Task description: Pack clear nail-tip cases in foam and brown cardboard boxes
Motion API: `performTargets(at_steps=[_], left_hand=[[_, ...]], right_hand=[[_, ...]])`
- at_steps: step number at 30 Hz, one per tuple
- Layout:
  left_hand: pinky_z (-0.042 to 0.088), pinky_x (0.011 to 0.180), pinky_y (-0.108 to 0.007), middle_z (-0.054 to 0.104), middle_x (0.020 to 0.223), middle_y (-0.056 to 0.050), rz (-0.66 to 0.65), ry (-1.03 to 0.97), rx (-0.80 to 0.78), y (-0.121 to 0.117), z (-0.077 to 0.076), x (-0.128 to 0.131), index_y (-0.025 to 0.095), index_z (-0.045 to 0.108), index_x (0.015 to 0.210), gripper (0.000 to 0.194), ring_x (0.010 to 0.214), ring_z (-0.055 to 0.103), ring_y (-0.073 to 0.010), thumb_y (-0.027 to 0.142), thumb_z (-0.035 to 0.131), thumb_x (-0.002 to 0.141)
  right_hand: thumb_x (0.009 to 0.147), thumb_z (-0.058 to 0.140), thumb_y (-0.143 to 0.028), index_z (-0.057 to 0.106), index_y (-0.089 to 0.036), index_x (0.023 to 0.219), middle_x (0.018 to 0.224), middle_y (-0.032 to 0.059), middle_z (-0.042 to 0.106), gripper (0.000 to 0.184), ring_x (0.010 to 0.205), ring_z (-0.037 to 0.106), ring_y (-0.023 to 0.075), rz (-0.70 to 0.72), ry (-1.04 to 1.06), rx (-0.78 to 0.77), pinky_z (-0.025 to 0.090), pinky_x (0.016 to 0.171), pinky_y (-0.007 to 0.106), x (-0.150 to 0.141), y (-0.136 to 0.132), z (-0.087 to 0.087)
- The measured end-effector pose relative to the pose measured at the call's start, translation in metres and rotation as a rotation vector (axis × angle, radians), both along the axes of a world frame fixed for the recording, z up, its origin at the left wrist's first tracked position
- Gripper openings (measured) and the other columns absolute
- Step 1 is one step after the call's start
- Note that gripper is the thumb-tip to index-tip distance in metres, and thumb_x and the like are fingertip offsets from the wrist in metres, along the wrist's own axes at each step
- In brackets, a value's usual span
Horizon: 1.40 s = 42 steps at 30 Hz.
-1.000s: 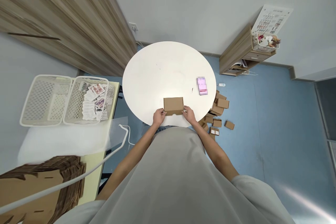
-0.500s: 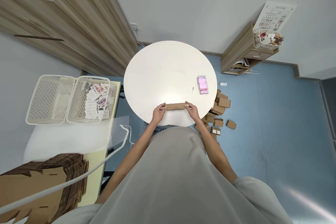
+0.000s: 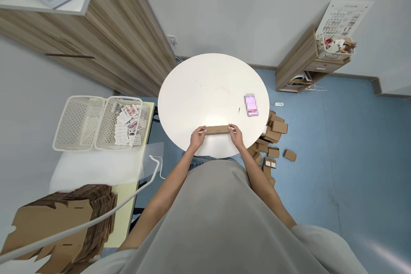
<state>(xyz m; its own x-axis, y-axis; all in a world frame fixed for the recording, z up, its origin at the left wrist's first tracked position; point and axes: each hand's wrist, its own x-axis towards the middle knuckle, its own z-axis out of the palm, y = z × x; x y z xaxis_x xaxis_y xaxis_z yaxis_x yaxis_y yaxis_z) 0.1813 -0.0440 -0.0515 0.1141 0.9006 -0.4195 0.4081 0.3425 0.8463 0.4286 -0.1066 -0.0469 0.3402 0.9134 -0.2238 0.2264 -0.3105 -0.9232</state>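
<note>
A long, flat brown cardboard box is at the near edge of the round white table. My left hand grips its left end, fingers bent around the corner. At the right end, my right hand holds the box in the same way. The side facing me shows a small half-round notch. Whether the box rests on the tabletop or hangs just above it, I cannot tell. A pink, pixelated flat item lies on the table to the right of my hands.
Brown boxes are heaped on the floor right of the table. On a side table at left stand white baskets, one with cards, near a stack of flat cardboard. A white curved tube crosses there. A cabinet stands back right.
The whole view has shifted a little, so the surroundings appear farther right. Both hands still hold the box ends, and the box shows little change.
</note>
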Motion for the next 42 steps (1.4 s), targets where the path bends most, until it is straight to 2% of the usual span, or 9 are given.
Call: performTargets(at_steps=[6, 10, 16, 21, 24, 30, 33, 37, 42], left_hand=[[0.066, 0.086, -0.039, 0.075, 0.133, -0.015, -0.004, -0.023, -0.003, -0.004, 0.005, 0.001, 0.021, 0.073, 0.133, 0.04, 0.098, 0.076, -0.0244, 0.042, 0.067, 0.1], [0.065, 0.09, -0.041, 0.076, 0.13, -0.014, -0.048, -0.014, -0.015, -0.015, 0.007, -0.004, 0.021, 0.073, 0.129, 0.035, 0.099, 0.077, -0.025, 0.035, 0.071, 0.098], [0.061, 0.102, -0.043, 0.076, 0.135, -0.017, -0.123, 0.035, -0.139, -0.054, 0.002, -0.019, 0.016, 0.069, 0.137, 0.056, 0.112, 0.077, -0.0288, 0.027, 0.083, 0.084], [0.061, 0.104, -0.044, 0.083, 0.12, -0.014, -0.233, -0.014, -0.271, -0.094, -0.008, -0.03, 0.015, 0.082, 0.109, 0.038, 0.116, 0.077, -0.0337, 0.028, 0.089, 0.074], [0.062, 0.105, -0.05, 0.081, 0.126, -0.015, -0.221, -0.027, -0.257, -0.115, -0.012, -0.029, 0.016, 0.083, 0.113, 0.04, 0.118, 0.076, -0.0359, 0.034, 0.089, 0.077], [0.066, 0.099, -0.048, 0.078, 0.133, -0.019, -0.262, -0.158, -0.287, -0.156, -0.015, -0.004, 0.012, 0.075, 0.133, 0.053, 0.122, 0.075, -0.0343, 0.038, 0.086, 0.088], [0.066, 0.1, -0.049, 0.078, 0.134, -0.02, -0.282, -0.217, -0.33, -0.171, -0.013, 0.011, 0.01, 0.073, 0.136, 0.056, 0.12, 0.077, -0.0341, 0.036, 0.086, 0.088], [0.065, 0.104, -0.052, 0.077, 0.135, -0.019, -0.325, -0.268, -0.3, -0.179, -0.007, 0.023, 0.011, 0.074, 0.136, 0.059, 0.125, 0.075, -0.0355, 0.04, 0.087, 0.086], [0.063, 0.107, -0.049, 0.076, 0.138, -0.017, -0.398, -0.217, -0.211, -0.172, 0.003, 0.051, 0.013, 0.075, 0.133, 0.052, 0.128, 0.073, -0.033, 0.039, 0.083, 0.089]], right_hand=[[0.103, 0.053, -0.067, 0.075, -0.019, 0.133, 0.14, 0.0172, 0.072, 0.06, 0.123, 0.068, 0.0289, -0.038, -0.025, 0.041, 0.055, 0.108, 0.044, -0.002, -0.007, -0.003], [0.101, 0.057, -0.063, 0.077, -0.019, 0.133, 0.138, 0.0174, 0.073, 0.058, 0.124, 0.068, 0.0287, -0.056, -0.029, 0.079, 0.058, 0.108, 0.044, -0.004, -0.027, -0.004], [0.094, 0.064, -0.06, 0.08, -0.016, 0.128, 0.136, 0.0164, 0.077, 0.057, 0.119, 0.073, 0.0308, -0.118, -0.032, -0.024, 0.061, 0.107, 0.047, -0.022, -0.084, -0.013], [0.08, 0.08, -0.055, 0.085, -0.019, 0.104, 0.115, 0.0131, 0.085, 0.044, 0.112, 0.077, 0.0349, -0.211, 0.033, -0.198, 0.058, 0.11, 0.054, -0.038, -0.132, -0.024], [0.073, 0.086, -0.053, 0.084, -0.019, 0.095, 0.104, 0.01, 0.086, 0.04, 0.108, 0.078, 0.0341, -0.308, 0.132, -0.236, 0.059, 0.108, 0.055, -0.045, -0.164, -0.023], [0.069, 0.096, -0.041, 0.079, -0.017, 0.107, 0.109, 0.0112, 0.084, 0.048, 0.104, 0.082, 0.0283, -0.618, 0.542, -0.254, 0.064, 0.106, 0.05, -0.046, -0.245, -0.006], [0.07, 0.098, -0.039, 0.078, -0.018, 0.111, 0.108, 0.0113, 0.084, 0.05, 0.107, 0.082, 0.029, -0.686, 0.608, -0.222, 0.064, 0.107, 0.049, -0.04, -0.274, 0.006], [0.068, 0.1, -0.04, 0.078, -0.017, 0.108, 0.108, 0.0117, 0.084, 0.051, 0.107, 0.082, 0.0299, -0.736, 0.607, -0.158, 0.065, 0.106, 0.048, -0.027, -0.286, 0.016], [0.067, 0.099, -0.043, 0.076, -0.019, 0.103, 0.103, 0.0104, 0.084, 0.049, 0.103, 0.083, 0.0288, -0.769, 0.594, -0.104, 0.066, 0.102, 0.046, 0.003, -0.277, 0.014]])
